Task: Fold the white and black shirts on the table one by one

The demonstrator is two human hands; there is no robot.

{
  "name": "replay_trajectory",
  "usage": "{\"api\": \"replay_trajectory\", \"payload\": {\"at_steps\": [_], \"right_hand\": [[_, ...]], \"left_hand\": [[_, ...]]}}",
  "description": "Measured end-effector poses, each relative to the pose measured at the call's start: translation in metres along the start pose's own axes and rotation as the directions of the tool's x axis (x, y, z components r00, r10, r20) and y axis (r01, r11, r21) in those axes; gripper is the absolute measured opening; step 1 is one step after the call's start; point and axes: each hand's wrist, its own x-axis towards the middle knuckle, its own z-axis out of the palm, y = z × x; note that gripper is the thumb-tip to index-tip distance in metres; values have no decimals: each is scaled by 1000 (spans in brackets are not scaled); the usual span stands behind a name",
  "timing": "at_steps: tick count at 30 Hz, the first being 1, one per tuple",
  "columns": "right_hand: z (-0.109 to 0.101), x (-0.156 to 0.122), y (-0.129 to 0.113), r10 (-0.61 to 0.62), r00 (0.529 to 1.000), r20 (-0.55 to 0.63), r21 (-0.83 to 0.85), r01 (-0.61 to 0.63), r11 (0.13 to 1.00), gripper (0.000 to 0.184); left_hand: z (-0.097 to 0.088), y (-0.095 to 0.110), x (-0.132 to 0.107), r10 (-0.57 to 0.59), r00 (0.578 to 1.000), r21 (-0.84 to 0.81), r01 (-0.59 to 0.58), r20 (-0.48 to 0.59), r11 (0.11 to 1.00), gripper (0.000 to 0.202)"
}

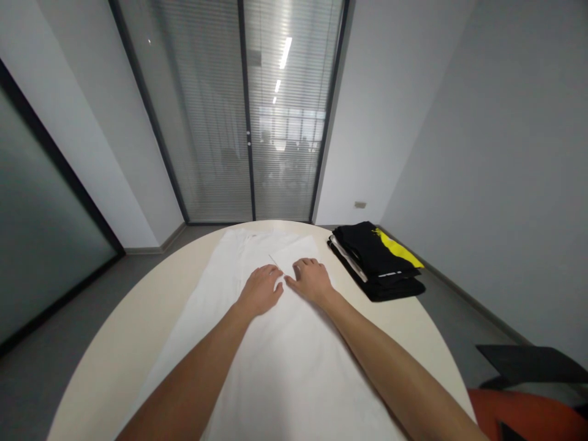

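A large piece of white cloth (280, 361), which looks like a garment, is spread over the table from the far edge toward me. Its far right part is folded over, and a short dark line of a fold or gap runs up from between my hands. My left hand (263, 290) rests on the cloth, thumb apart from the fingers. Close beside it, my right hand (310, 279) lies on the folded part with its fingers spread and its thumb pointing toward the left hand. I see nothing held in either hand, though the fingertips are small in view.
On the round cream table (138, 324), a stack of folded clothes (372, 257), mostly black with yellow and white, sits at the right. A red and black chair (528, 410) stands at the lower right. Beyond the table is a glass partition (211, 122) with blinds.
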Motion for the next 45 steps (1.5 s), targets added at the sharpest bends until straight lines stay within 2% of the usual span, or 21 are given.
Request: {"api": "replay_trajectory", "payload": {"at_steps": [3,6,10,15,19,25,28,32,38,42,45], "right_hand": [[-2,-7,-7,-41,999,-10,-1,41,999,32],[-2,-8,-10,-95,995,-19,-45,94,995,29],[-2,-8,-13,-89,995,-36,-76,86,993,25],[-6,-9,-12,-89,993,-77,-46,86,995,27],[-8,-10,-11,-90,995,-45,-5,90,996,32],[-9,-9,-14,-88,996,30,40,87,995,36],[-11,-7,-4,-48,999,12,78,47,996,30],[-15,-4,29,90,992,-93,138,-77,987,35],[-15,-8,80,208,978,32,227,-209,951,35],[-11,-12,87,225,972,67,284,-235,930,35],[-11,-15,81,221,974,59,222,-229,948,40]], "left_hand": [[4,-2,-1,6,1000,-7,-6,-9,1000,34],[5,-3,-1,15,1000,-19,-15,-3,1000,38],[5,-3,-1,0,1000,-37,1,7,999,49],[4,-3,-1,-12,999,-51,14,39,999,66],[6,-4,-1,-3,997,-33,6,81,999,61],[6,-3,-1,-50,988,-14,53,146,998,59],[6,-4,0,-52,988,-16,55,147,998,58],[8,-6,1,-70,988,-12,73,139,997,60],[10,-6,3,-110,978,-2,113,176,994,58],[9,-4,1,-130,975,24,127,181,992,59],[7,-2,-1,-135,980,38,131,145,991,59]]}}
